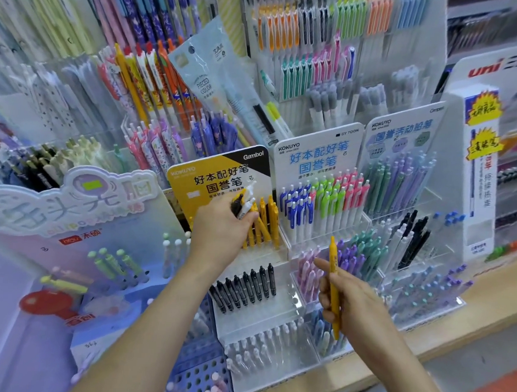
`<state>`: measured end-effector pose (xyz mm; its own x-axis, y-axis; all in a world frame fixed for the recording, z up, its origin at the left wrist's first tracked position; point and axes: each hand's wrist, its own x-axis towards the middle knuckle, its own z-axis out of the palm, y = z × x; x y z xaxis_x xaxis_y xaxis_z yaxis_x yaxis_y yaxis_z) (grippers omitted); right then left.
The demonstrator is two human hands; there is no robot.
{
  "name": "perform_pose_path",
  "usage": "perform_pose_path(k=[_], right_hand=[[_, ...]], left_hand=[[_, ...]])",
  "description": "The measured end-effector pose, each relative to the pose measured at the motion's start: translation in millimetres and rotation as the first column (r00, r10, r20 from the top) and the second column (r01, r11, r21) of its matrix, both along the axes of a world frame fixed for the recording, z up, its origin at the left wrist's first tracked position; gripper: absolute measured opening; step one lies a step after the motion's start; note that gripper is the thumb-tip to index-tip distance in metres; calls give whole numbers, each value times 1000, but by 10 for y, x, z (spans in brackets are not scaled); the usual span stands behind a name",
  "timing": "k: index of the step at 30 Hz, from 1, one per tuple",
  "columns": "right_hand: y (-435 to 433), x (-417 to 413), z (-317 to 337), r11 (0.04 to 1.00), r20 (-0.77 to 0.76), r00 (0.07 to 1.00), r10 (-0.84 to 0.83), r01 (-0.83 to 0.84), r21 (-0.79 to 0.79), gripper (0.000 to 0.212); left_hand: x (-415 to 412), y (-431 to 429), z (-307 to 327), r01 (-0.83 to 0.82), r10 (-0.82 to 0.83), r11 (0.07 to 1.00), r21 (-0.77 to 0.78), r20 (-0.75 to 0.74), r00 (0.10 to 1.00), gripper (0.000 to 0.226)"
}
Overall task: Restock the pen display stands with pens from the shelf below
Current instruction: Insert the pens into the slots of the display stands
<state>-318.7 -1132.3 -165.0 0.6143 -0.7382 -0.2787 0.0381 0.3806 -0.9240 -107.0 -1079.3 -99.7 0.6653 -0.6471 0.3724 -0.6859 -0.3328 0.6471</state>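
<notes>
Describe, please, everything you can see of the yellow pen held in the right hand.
The yellow pen is slim with an opaque, plastic-looking barrel and small dark print near its upper end. It stands nearly upright, slightly tilted, its narrower tip pointing up. The right hand grips its middle and lower barrel with the fingers wrapped around it, and the bottom end pokes out below. It hangs in the air in front of the pastel pens, touching only the hand.

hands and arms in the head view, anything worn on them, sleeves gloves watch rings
Both hands are bare: the left hand and the right hand show no gloves or rings. Both forearms are uncovered as far as the frame shows, with no sleeve cuffs, watch or bracelet at either wrist.
</notes>
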Motion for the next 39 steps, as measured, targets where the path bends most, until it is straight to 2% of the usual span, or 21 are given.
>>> perform_pose_path(k=[4, 7, 11, 15, 21, 24, 26, 32, 34, 36, 37, 39], right_hand=[[7, -30, 34, 993, -46, 998, 49, -54, -110, 22], [15, -19, 42, 988, -43, 998, 51, -57, -140, 22], [4, -4, 40, 982, -40, 998, 52, -58, -179, 23], [-24, 9, 42, 997, 17, 999, 30, -29, -70, 24], [-20, 23, 45, 998, 68, 998, 6, -2, -67, 27], [-14, 21, 70, 1000, 114, 993, -13, 14, -14, 27], [-18, 13, 92, 1000, 131, 991, -12, 9, 24, 27], [-45, -10, 124, 990, 171, 985, -15, -9, 139, 27], [-47, -10, 125, 991, 187, 982, 6, -31, 127, 25], [-51, -4, 123, 993, 201, 979, 27, -51, 111, 25], [-51, 1, 121, 991, 215, 976, 44, -69, 113, 26], [-45, 14, 125, 981, 265, 959, 100, -139, 134, 31]], left_hand=[[2, -125, -19, -4, -1, 995, 97, 59, 998, 30], [-12, -194, -33, 2, -22, 988, 152, 128, 991, 25], [-26, -235, -26, 4, -32, 981, 193, 140, 990, 23], [-32, -277, -28, 6, -54, 965, 261, 178, 983, 23], [-53, -302, -30, -20, -85, 942, 336, 297, 951, 22], [-61, -306, -19, -50, -100, 936, 350, 397, 912, 20], [-57, -307, -9, -55, -100, 934, 353, 406, 908, 20], [4, -285, 18, 10, -83, 943, 333, 205, 975, 25], [-29, -205, 56, 40, -65, 973, 225, 103, 993, 23], [-136, -95, 118, 88, -81, 995, 50, -118, 990, 15], [-205, -35, 148, 123, -128, 992, -36, -275, 953, 11], [-352, 97, 194, 218, -272, 962, -162, -566, 778, 9]])
